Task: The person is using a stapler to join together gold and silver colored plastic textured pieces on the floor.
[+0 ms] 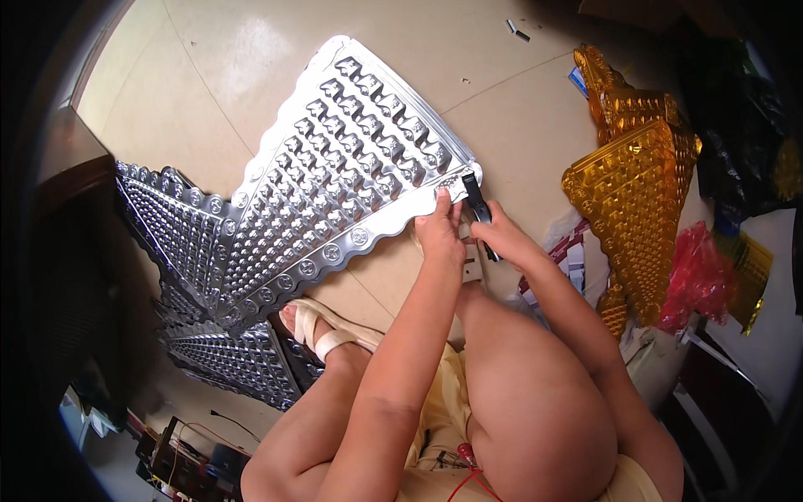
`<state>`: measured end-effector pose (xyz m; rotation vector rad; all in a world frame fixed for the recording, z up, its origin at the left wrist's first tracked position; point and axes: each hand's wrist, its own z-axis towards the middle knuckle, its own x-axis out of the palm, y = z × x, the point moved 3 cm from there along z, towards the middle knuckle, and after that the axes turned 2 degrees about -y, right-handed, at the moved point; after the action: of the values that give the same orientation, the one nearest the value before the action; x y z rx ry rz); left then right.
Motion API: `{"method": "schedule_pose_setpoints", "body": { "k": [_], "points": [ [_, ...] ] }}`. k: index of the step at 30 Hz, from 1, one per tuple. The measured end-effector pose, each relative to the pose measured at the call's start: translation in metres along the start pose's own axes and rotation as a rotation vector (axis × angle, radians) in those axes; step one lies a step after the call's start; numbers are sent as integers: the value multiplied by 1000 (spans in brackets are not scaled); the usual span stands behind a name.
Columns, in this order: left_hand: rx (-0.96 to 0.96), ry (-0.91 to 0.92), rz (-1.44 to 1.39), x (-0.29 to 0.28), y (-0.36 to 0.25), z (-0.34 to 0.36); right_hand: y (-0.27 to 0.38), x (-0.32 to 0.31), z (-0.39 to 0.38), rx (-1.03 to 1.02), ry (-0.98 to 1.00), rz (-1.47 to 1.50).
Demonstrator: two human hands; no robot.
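A large silver embossed foil panel with a scalloped border slants across the floor in front of me. My left hand grips its near right corner, thumb on top and the other fingers partly hidden. In my right hand is a black stapler, its front end at that same corner. Whether the stapler's jaws are pressed together cannot be seen. The panel joins further folded silver foil sections on the left, and another silver section lies lower down beside my foot.
Gold embossed foil pieces stand at the right, near crumpled red plastic and black plastic bags. Two small staple strips lie on the tiled floor at the far side. My sandalled foot is close to the panel's near edge.
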<state>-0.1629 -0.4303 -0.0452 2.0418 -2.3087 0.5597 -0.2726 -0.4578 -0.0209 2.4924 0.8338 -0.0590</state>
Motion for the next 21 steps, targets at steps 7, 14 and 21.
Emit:
{"method": "schedule_pose_setpoints", "body": {
  "k": [7,14,21],
  "points": [
    [-7,25,28,-6,11,8,9,-1,6,25,-23,1],
    [3,22,32,-7,17,11,-3,-1,14,-3,-108,-103],
    [3,6,46,-5,15,6,-12,-5,20,14,-73,-116]
  ]
}}
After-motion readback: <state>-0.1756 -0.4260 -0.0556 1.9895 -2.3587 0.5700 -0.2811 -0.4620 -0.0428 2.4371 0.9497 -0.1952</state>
